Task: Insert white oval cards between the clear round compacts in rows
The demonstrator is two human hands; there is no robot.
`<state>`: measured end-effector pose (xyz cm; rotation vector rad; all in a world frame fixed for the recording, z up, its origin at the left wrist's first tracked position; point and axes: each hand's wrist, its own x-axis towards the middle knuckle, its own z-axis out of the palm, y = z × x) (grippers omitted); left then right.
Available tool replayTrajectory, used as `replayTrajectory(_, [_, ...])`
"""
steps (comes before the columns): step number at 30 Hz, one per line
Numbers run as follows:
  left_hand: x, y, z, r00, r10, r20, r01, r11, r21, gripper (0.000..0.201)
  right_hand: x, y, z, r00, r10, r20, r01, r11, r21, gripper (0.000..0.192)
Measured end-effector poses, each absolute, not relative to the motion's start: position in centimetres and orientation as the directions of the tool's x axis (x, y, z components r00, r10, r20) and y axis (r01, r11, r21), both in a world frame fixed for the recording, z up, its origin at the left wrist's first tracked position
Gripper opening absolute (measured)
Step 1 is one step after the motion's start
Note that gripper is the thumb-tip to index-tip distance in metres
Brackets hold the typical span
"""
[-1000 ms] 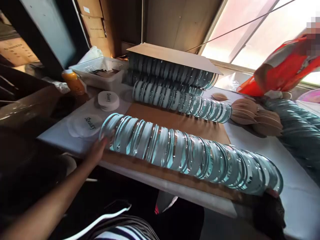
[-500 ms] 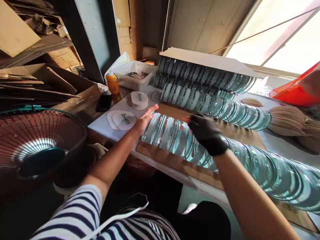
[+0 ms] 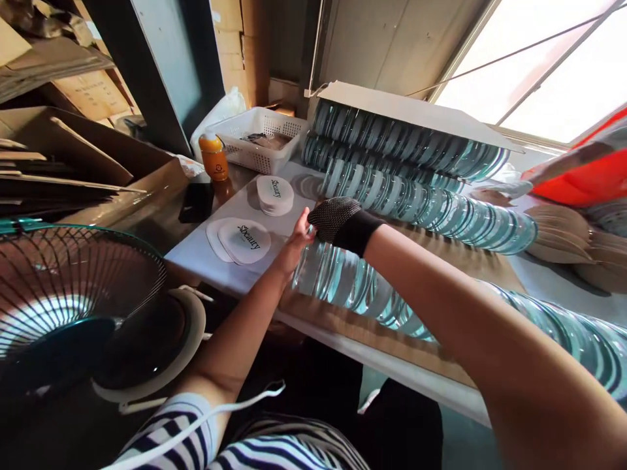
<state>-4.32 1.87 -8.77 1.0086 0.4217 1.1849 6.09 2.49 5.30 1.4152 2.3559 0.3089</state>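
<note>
Row of glass discs (image 3: 362, 290) on cardboard sheet (image 3: 343, 320), basket (image 3: 259, 134) behind, fan (image 3: 73, 307) far left.

Both hands meet at the left end of the near row of glass discs (image 3: 353, 287), the left hand (image 3: 294, 245) against it and the gloved right hand (image 3: 337, 219) on top, the right forearm crossing above the row. Left of them, white labels (image 3: 245, 240) and a label stack (image 3: 275, 194) take up the table corner (image 3: 196, 258). Behind, a strip of bare cardboard (image 3: 441, 245) runs open before the second disc row (image 3: 426, 209). A fan (image 3: 73, 300) crowds the left elbow side.
</note>
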Motion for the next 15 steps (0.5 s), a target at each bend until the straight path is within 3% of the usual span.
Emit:
replayTrajectory(7, [-4.9, 1.7, -8.7, 0.362, 0.913, 0.187, -0.383, -0.037, 0.923, 0.071, 5.7, -7.0, 0.9, -0.326, 0.943, 0.064, 0.927, 0.305, 0.218, 0.038])
replayTrajectory(11, [-4.5, 2.1, -8.5, 0.353, 0.92, 0.17, -0.268, -0.075, 0.961, 0.068, 4.5, -11.9, -4.7, -0.249, 0.963, -0.104, 0.963, 0.257, 0.076, 0.049])
replayTrajectory(15, [-4.2, 2.5, -8.5, 0.35, 0.919, 0.183, -0.207, -0.114, 0.972, 0.063, 3.7, -13.1, -8.3, -0.202, 0.961, -0.188, 0.971, 0.222, 0.091, 0.054])
